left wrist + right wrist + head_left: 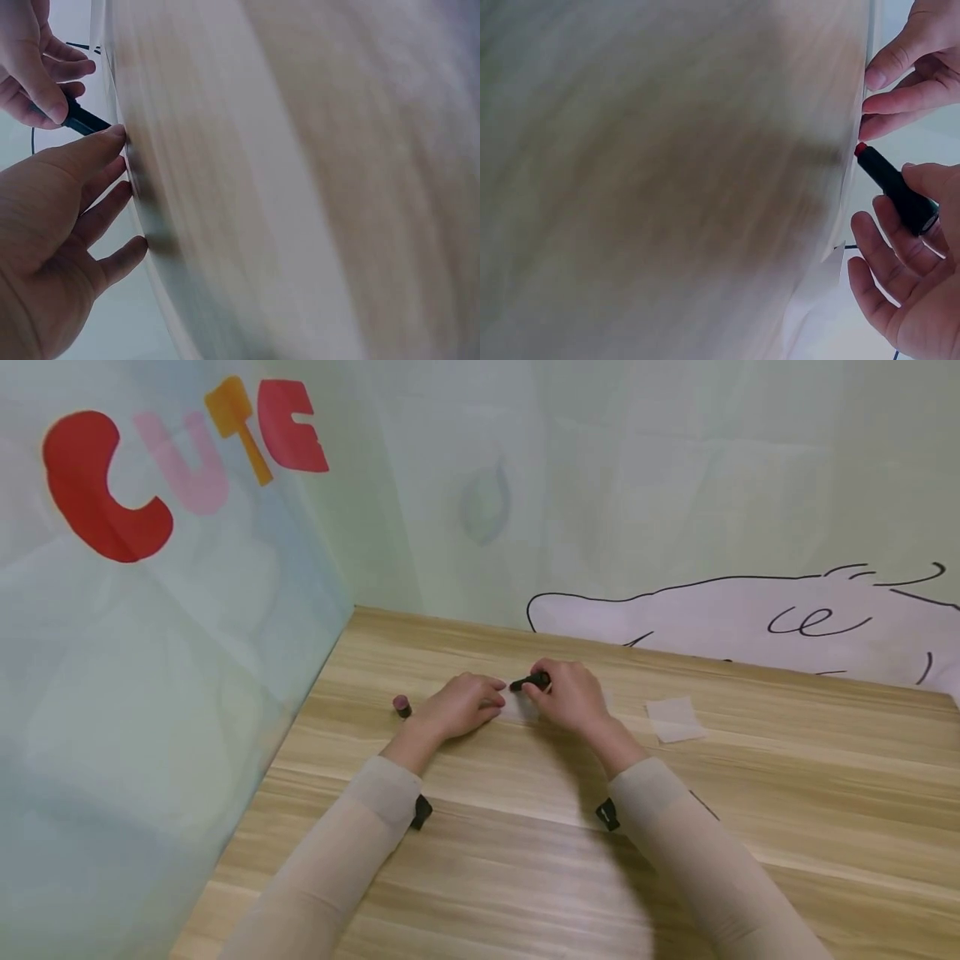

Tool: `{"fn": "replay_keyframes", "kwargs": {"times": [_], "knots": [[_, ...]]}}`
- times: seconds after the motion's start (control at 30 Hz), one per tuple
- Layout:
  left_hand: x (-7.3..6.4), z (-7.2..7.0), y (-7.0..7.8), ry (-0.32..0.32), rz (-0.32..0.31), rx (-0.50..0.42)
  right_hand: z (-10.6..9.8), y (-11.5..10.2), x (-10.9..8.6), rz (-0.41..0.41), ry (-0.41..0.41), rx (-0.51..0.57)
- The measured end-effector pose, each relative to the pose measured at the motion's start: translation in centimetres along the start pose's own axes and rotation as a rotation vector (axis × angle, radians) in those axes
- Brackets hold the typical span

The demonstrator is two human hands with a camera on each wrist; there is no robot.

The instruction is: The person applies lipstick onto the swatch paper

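Observation:
A black lipstick (531, 682) with a red tip (860, 148) is pinched between the thumb and fingers of my right hand (568, 693). Its tip points left and down, at or just above a small white paper square (517, 710) on the table. My left hand (463, 703) rests at the left of that paper, fingertips down on it or the tabletop beside it; which cannot be told. In the left wrist view the fingers (112, 202) are spread and hold nothing. Left of this hand stands a small dark cylinder with a mauve top (402, 706).
Another white paper square (675, 720) lies to the right on the wooden table (510, 860). A further pale paper edge (608, 700) shows beside the right hand. Printed curtains (465, 485) border the table at the back and left. A black device sits at each wrist.

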State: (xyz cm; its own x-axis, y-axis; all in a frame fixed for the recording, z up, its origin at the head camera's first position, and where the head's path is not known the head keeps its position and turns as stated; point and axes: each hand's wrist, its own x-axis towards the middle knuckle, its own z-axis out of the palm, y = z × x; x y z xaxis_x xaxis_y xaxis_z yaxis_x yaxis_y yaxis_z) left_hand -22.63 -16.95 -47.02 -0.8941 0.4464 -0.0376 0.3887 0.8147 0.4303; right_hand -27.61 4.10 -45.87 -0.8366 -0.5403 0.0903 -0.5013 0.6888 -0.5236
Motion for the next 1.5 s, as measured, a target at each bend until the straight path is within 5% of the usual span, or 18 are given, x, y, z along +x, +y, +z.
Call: {"fn": "replay_keyframes", "kwargs": {"times": [0.67, 1.17, 1.5], "knots": [[0.0, -0.1, 0.3, -0.002, -0.034, -0.025, -0.5, 0.2, -1.1, -0.053, -0.084, 0.049], [0.1, -0.2, 0.9, 0.007, -0.049, -0.051, -3.5, 1.0, -2.4, 0.002, 0.065, 0.209], [0.9, -1.0, 2.3, 0.076, -0.015, -0.035, -5.5, 2.5, -3.5, -0.007, 0.133, 0.235]]}}
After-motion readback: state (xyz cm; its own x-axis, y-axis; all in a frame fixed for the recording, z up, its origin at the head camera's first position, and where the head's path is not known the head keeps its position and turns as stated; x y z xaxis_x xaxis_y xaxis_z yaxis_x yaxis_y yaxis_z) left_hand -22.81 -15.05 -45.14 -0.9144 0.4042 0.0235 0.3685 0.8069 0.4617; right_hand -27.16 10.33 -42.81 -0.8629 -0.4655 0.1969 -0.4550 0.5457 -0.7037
